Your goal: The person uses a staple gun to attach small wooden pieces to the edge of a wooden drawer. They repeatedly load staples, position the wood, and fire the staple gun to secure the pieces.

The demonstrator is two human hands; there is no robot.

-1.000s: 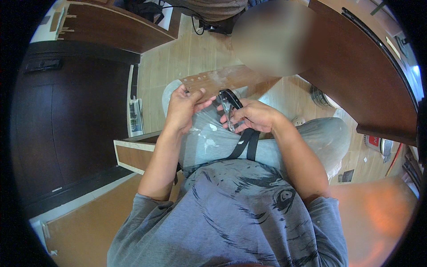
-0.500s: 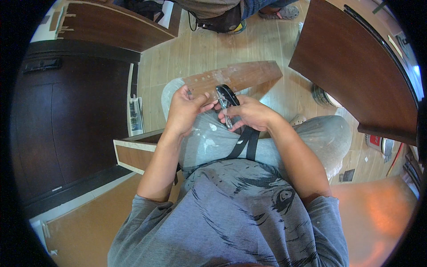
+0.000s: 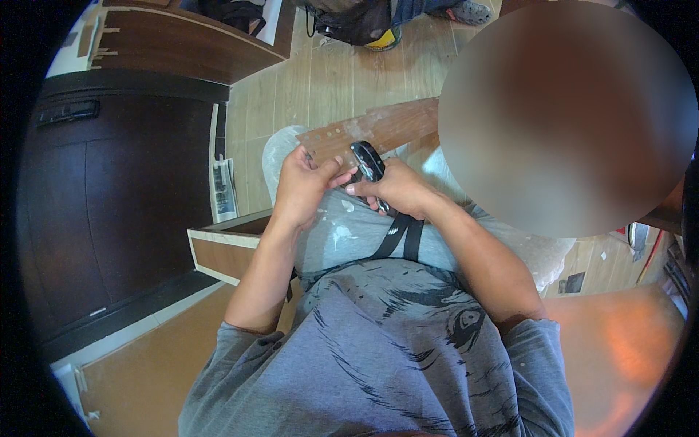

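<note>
A long brown wooden board (image 3: pixel 393 120) with a row of small holes near one end lies slantwise across my left knee. My left hand (image 3: pixel 300 182) grips the holed end, thumb and fingers closed at its near edge. In my right hand (image 3: pixel 403 188) is a black-and-silver hand tool (image 3: pixel 368 162), its black rounded end pointing up toward the board. The fingers wrap round the silver lower part, so the exact kind of tool does not show. Both hands are close together above my lap.
A drawer-like wooden frame (image 3: pixel 224 251) stands by my left forearm, next to a dark door panel (image 3: pixel 138 197). Beyond are a brown cabinet panel (image 3: pixel 178 40) and another person's shoe (image 3: pixel 470 13). A large blurred patch (image 3: pixel 568 120) hides the upper right.
The tool has tilted and my right-hand fingers have closed further round its silver part. A blurred patch now covers the brown panel at the right. My left hand stays at the board.
</note>
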